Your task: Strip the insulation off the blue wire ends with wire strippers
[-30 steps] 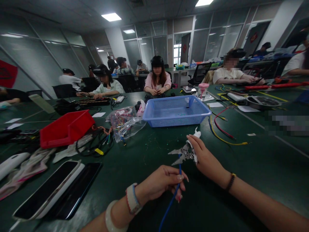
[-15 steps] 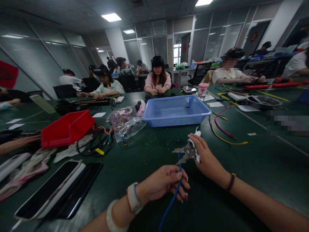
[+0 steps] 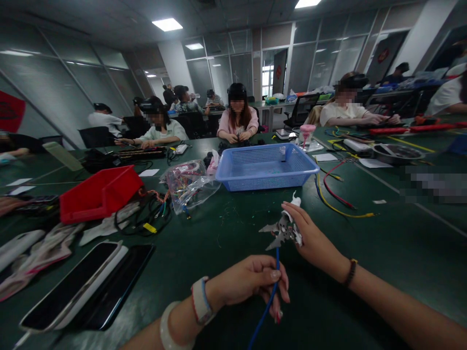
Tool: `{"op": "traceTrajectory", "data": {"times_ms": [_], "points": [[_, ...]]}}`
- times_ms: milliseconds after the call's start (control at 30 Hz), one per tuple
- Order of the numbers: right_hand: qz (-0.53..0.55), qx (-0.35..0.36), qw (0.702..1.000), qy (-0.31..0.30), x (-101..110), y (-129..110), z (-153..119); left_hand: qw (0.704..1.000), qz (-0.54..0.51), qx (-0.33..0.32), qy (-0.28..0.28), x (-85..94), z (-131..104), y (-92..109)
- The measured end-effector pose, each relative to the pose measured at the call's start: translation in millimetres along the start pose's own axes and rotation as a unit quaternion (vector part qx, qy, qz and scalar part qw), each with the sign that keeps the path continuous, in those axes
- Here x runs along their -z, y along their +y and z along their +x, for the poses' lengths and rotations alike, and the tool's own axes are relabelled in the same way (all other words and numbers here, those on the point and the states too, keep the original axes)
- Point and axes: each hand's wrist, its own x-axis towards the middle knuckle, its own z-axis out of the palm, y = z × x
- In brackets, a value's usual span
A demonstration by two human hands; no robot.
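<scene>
Between the thumb and fingers of my left hand (image 3: 260, 282) runs a blue wire (image 3: 268, 304), its upper end pointing away from me and its lower part trailing toward the bottom edge. My right hand (image 3: 310, 233) is wrapped round a pair of wire strippers (image 3: 281, 233) with white-covered handles. The metal jaws are spread and point left. The wire's upper end reaches the lower jaw; whether it touches or lies behind the jaw I cannot tell. My right palm hides most of the handles.
A blue plastic basket (image 3: 268, 182) stands ahead, with a clear bag of wires (image 3: 193, 187) and a red bin (image 3: 100, 194) to its left. Two phones (image 3: 113, 287) lie at near left. Red and yellow wires (image 3: 339, 209) lie at right. Several people sit around.
My left hand has moved slightly down and toward me with the blue wire. The wire's end, which was between the stripper jaws, now sits lower, at the lower jaw.
</scene>
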Motion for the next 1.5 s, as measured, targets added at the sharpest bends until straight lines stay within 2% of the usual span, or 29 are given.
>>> {"op": "traceTrajectory", "data": {"times_ms": [267,467,633,933,1500], "points": [[-0.026,0.012,1.0,-0.012,0,-3,1,1.0,0.012,-0.018,-0.011,-1.5,-1,1],[-0.094,0.031,0.994,-0.036,-1,0,0,0.998,0.046,-0.018,0.031,-5.5,0,3],[-0.186,0.065,0.98,-0.031,2,0,1,0.995,0.067,-0.02,0.071,-7.0,1,3],[-0.253,0.086,0.963,-0.022,2,1,-1,0.992,0.086,-0.013,0.096,-8.9,0,5],[-0.344,0.072,0.935,-0.048,12,-6,3,0.99,0.097,0.001,0.098,-8.9,0,5]]}}
